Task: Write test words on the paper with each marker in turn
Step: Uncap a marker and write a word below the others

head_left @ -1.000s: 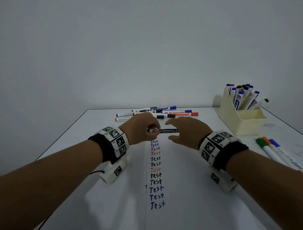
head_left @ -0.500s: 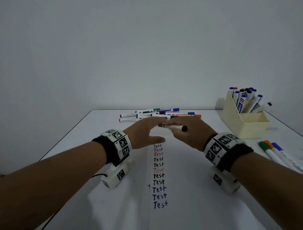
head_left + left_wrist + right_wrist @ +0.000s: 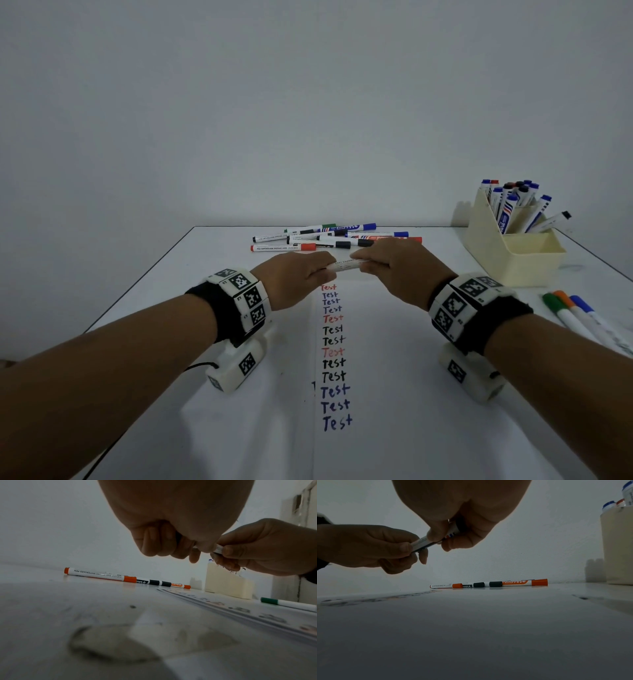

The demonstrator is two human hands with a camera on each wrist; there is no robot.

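A white marker (image 3: pixel 350 265) is held level between both hands, just above the top of the paper (image 3: pixel 394 394). My left hand (image 3: pixel 323 270) grips its left end, fingers curled round the barrel (image 3: pixel 421 541). My right hand (image 3: pixel 363 266) grips the right end, where a dark section (image 3: pixel 459 523) shows inside the fingers. In the left wrist view, only a short piece of the marker (image 3: pixel 219 548) shows between the left hand (image 3: pixel 193 551) and the right hand (image 3: pixel 228 555). A column of several "Test" words (image 3: pixel 334 353) in black, red and blue runs down the paper.
Several loose markers (image 3: pixel 337 236) lie in a pile just beyond my hands. A cream holder (image 3: pixel 520 260) full of markers stands at the back right. Green, orange and blue markers (image 3: pixel 568 313) lie at the right edge. The table (image 3: pixel 191 274) ends at a white wall.
Half a second ago my left hand lay flat and open while the right held a marker over the pile. Now the left hand grips the marker's left end.
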